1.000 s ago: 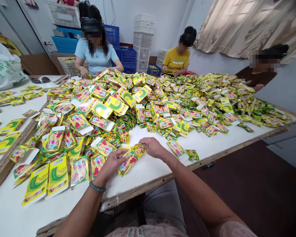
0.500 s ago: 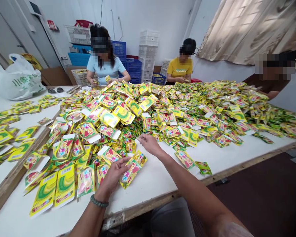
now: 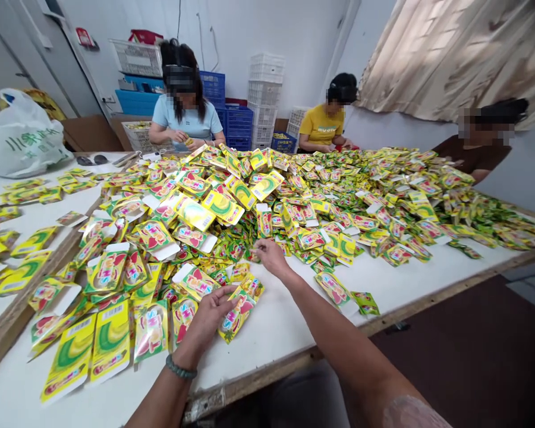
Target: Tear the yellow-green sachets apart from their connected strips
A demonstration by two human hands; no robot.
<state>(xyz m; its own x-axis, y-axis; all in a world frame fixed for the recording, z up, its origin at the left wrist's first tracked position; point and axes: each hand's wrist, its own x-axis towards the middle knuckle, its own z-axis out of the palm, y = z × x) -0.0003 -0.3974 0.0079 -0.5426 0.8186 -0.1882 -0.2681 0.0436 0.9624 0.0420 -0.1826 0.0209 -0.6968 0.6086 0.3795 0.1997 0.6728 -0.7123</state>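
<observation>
My left hand (image 3: 208, 315) grips a small printed carton (image 3: 241, 307) at its left edge, the carton tilted just above the white table. My right hand (image 3: 270, 257) reaches to the foot of the heap, its fingers pinched together among small green-yellow sachets (image 3: 232, 245); whatever lies between the fingertips is too small to make out. Close by the left hand, a carton with pink fruit lettering (image 3: 197, 280) lies on others. Two yellow cartons with a green banana print (image 3: 111, 340) lie flat at the near left.
A broad heap of cartons and sachets (image 3: 339, 208) covers the table. Three people sit across it, handling items. A wooden strip (image 3: 24, 321) crosses the table at left, beyond which stands a white plastic bag (image 3: 24, 139). Stacked crates (image 3: 264, 98) stand behind.
The view has turned slightly, shifting the scene's edges. My right hand has stayed near the sachets, its fingers slightly lower into them. My left hand still holds the carton in much the same pose.
</observation>
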